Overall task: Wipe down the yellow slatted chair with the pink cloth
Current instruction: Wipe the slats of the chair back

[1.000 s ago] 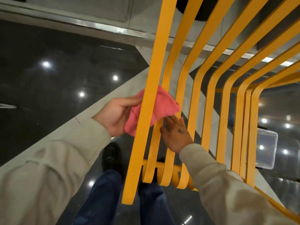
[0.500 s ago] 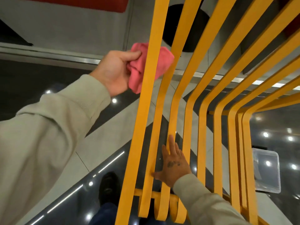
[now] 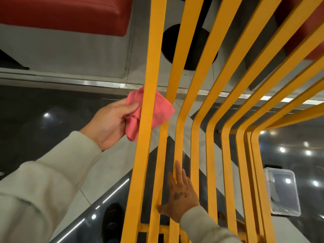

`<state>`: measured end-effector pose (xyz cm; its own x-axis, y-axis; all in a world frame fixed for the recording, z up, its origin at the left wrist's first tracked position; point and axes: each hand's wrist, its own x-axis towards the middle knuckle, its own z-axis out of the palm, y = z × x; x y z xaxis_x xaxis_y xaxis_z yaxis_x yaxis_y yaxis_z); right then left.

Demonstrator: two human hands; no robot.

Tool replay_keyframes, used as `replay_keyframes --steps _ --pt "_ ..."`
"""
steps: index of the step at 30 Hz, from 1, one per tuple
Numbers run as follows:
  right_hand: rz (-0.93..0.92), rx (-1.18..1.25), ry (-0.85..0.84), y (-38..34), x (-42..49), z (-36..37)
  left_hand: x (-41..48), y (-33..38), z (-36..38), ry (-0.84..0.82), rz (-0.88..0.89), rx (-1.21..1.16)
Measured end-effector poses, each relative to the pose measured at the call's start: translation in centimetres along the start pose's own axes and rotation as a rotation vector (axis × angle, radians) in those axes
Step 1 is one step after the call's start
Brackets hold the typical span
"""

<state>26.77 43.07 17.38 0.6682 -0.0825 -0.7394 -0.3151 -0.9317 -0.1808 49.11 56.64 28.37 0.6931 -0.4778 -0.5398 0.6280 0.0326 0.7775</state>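
The yellow slatted chair (image 3: 194, 137) fills the right half of the view, its long curved slats running from top to bottom. My left hand (image 3: 110, 121) grips the bunched pink cloth (image 3: 157, 111) and presses it against the far side of the leftmost slat, about halfway up; the slat hides the cloth's middle. My right hand (image 3: 180, 193) lies flat with fingers spread against the second and third slats lower down, holding nothing.
A clear plastic tub (image 3: 282, 190) stands on the glossy dark floor at the right, behind the slats. A red padded seat (image 3: 66, 14) is at the top left. My black shoe (image 3: 112, 223) shows at the bottom beside the chair's lower crossbar.
My left hand ran the cloth up the leftmost slat, then came back down to about mid-height. My right hand slid lower on the slats and has stayed there.
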Motion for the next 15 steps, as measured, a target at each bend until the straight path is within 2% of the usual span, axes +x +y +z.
replay_keyframes --steps 4,6,8,10,12,15 --pt "0.002 0.106 -0.006 0.0 -0.4 -0.8 -2.1 -1.5 -0.4 0.001 -0.069 0.049" --pt "0.038 0.306 0.038 -0.2 -0.7 -2.2 -3.1 -1.7 -0.8 0.048 -0.094 0.069" --pt "0.097 0.582 0.173 -0.5 -1.3 -4.9 -4.0 -1.2 -1.0 0.139 -0.055 0.112" --pt "0.097 0.805 0.354 -0.9 -2.1 -8.3 -4.9 0.1 -0.8 0.269 0.057 0.210" --pt "0.010 1.021 0.458 -1.7 -3.3 -11.9 -5.8 2.1 -0.1 0.330 0.211 0.316" --pt "-0.275 1.304 0.458 -3.2 -5.4 -16.6 -7.3 5.4 2.5 0.256 0.356 0.404"
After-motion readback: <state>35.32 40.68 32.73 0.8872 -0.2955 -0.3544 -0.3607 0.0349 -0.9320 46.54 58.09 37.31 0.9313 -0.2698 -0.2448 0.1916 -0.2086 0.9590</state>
